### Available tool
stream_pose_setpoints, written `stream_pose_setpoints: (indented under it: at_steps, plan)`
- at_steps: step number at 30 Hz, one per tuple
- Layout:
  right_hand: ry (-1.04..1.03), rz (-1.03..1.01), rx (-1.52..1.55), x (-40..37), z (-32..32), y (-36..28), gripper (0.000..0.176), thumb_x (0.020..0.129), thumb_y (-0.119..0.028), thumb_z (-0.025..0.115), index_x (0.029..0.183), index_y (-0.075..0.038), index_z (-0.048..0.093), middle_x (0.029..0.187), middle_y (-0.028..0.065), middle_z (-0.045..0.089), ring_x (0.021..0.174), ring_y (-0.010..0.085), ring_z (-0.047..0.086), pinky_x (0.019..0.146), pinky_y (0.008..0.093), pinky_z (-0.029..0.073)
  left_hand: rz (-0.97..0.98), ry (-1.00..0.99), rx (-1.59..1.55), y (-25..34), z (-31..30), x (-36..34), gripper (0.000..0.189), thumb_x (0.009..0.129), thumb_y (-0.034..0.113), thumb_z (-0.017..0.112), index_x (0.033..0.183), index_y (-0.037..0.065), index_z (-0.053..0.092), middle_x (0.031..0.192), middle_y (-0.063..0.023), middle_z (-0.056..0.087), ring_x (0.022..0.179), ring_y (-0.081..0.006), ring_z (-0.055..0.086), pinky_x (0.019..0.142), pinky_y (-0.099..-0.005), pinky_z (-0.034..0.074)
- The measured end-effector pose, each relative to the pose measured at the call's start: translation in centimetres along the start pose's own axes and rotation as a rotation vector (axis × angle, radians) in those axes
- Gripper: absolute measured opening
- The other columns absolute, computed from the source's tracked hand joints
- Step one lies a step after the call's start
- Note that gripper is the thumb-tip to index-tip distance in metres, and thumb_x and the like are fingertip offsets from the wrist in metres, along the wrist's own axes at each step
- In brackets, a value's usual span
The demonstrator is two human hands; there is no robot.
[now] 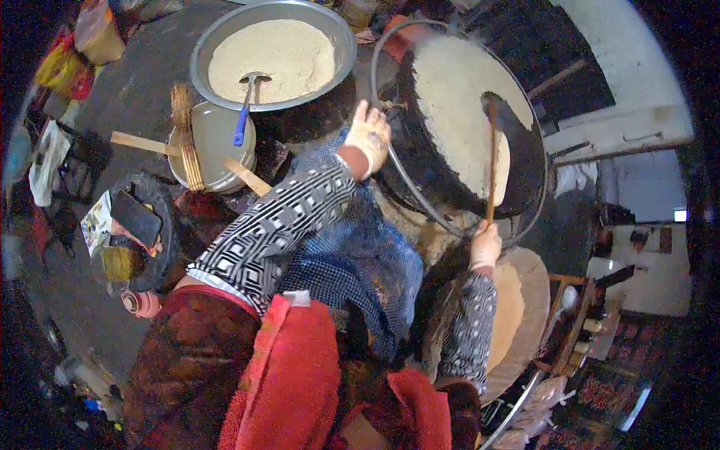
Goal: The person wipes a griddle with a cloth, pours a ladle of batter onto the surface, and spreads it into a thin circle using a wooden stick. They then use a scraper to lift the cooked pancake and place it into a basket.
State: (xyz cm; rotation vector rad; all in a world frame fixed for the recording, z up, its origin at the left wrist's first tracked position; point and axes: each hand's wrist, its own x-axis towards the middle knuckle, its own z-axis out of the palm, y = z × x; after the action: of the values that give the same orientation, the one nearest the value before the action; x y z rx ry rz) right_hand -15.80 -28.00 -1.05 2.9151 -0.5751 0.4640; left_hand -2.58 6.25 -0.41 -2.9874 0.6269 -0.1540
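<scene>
My right hand [486, 246], in a pale glove, is closed around the near end of a long thin wooden stick [492, 161]. The stick reaches across a round dark griddle [529, 176], over a thin pale pancake [454, 105] that covers much of its surface. Near the stick's far end, a dark patch of bare griddle shows beside the pancake. My left hand [367, 140], also gloved, has its fingers stretched out at the left side of the metal hoop [409, 180] around the griddle. Nothing shows in that hand.
A large metal basin [199, 64] of pale batter holds a blue-handled scoop [244, 120]. Beside it, a bowl [244, 139] carries a straw whisk [187, 139] and wooden sticks. A phone [136, 218] lies at left. Below the griddle is a round tray [529, 277] with tan flatbread.
</scene>
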Motion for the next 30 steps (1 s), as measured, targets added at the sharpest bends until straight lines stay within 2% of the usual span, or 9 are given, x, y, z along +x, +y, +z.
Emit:
stream_pose_setpoints:
  at_steps: [1,4,12,16,19,23,28,29,30]
  plan:
    - [0.042,-0.125,0.012,-1.2,-0.1,-0.5,0.029,0.090,-0.034,0.046,0.090,-0.006,0.053,0.065,0.0242,0.060,0.061,0.0452,0.058,0.055,0.0545,0.044,0.030,0.009,-0.023,1.2,-0.2,-0.5,0.042,0.086,0.020,0.045,0.125,0.006,0.050,0.134,-0.0106,0.047,0.128,-0.0257,0.038,0.109,-0.0558,0.011]
    - [-0.107,0.036,-0.015,-2.2,1.3,0.6,0.031,0.091,-0.035,0.044,0.087,-0.006,0.053,0.069,0.0247,0.062,0.066,0.0436,0.060,0.060,0.0544,0.047,0.275,-0.074,-0.199,4.7,-1.2,-4.0,0.049,0.084,0.023,0.046,0.129,0.003,0.046,0.137,-0.0143,0.043,0.131,-0.0291,0.035,0.111,-0.0542,0.010]
    - [-0.175,0.073,-0.108,-1.6,1.7,2.0,0.034,0.092,-0.040,0.041,0.092,-0.007,0.050,0.075,0.0273,0.061,0.070,0.0451,0.060,0.061,0.0559,0.045,0.311,0.014,-0.014,5.3,1.0,-5.0,0.047,0.090,0.018,0.033,0.132,-0.002,0.041,0.141,-0.0157,0.038,0.134,-0.0303,0.031,0.111,-0.0542,0.008]
    - [-0.040,0.281,0.226,0.1,6.0,5.8,0.034,0.091,-0.042,0.042,0.089,-0.009,0.050,0.072,0.0256,0.061,0.068,0.0452,0.060,0.058,0.0552,0.045,0.287,0.048,0.043,4.5,1.7,-4.1,0.045,0.091,0.017,0.032,0.131,-0.002,0.042,0.140,-0.0155,0.040,0.133,-0.0300,0.032,0.111,-0.0540,0.009]
    - [-0.116,0.058,0.016,-1.2,-1.3,-0.4,0.033,0.091,-0.041,0.043,0.086,-0.009,0.051,0.067,0.0229,0.061,0.065,0.0444,0.060,0.059,0.0550,0.046,0.267,-0.005,0.044,3.8,0.8,-3.9,0.045,0.091,0.016,0.032,0.131,-0.001,0.042,0.141,-0.0137,0.039,0.134,-0.0280,0.032,0.111,-0.0537,0.008]
    - [-0.203,0.203,0.003,-0.4,1.3,2.5,0.036,0.091,-0.040,0.044,0.087,-0.006,0.054,0.076,0.0260,0.063,0.073,0.0447,0.061,0.064,0.0550,0.046,0.197,0.060,0.023,3.2,2.3,-3.1,0.043,0.091,0.014,0.031,0.129,0.001,0.045,0.139,-0.0124,0.041,0.132,-0.0269,0.034,0.111,-0.0540,0.008]
    - [0.023,0.008,0.359,0.4,6.3,4.7,0.029,0.089,-0.034,0.047,0.083,-0.006,0.052,0.066,0.0225,0.061,0.062,0.0427,0.060,0.058,0.0544,0.046,0.160,0.034,-0.010,2.1,2.4,-1.9,0.042,0.090,0.014,0.032,0.128,0.002,0.046,0.137,-0.0127,0.043,0.132,-0.0258,0.034,0.111,-0.0539,0.008]
    - [-0.002,-0.061,0.007,-1.0,-0.1,-0.2,0.028,0.089,-0.033,0.048,0.081,-0.006,0.050,0.066,0.0230,0.061,0.057,0.0404,0.060,0.053,0.0533,0.046,0.152,0.033,-0.022,1.8,2.4,-1.7,0.043,0.089,0.013,0.032,0.128,0.001,0.046,0.138,-0.0129,0.042,0.132,-0.0261,0.034,0.111,-0.0539,0.008]
    - [-0.038,-0.067,-0.029,-2.1,1.3,0.0,0.030,0.089,-0.034,0.047,0.081,-0.006,0.051,0.068,0.0244,0.062,0.058,0.0401,0.061,0.053,0.0526,0.047,0.142,0.027,-0.035,1.6,2.5,-1.7,0.043,0.089,0.013,0.033,0.128,0.001,0.045,0.138,-0.0131,0.042,0.132,-0.0265,0.034,0.111,-0.0538,0.008]
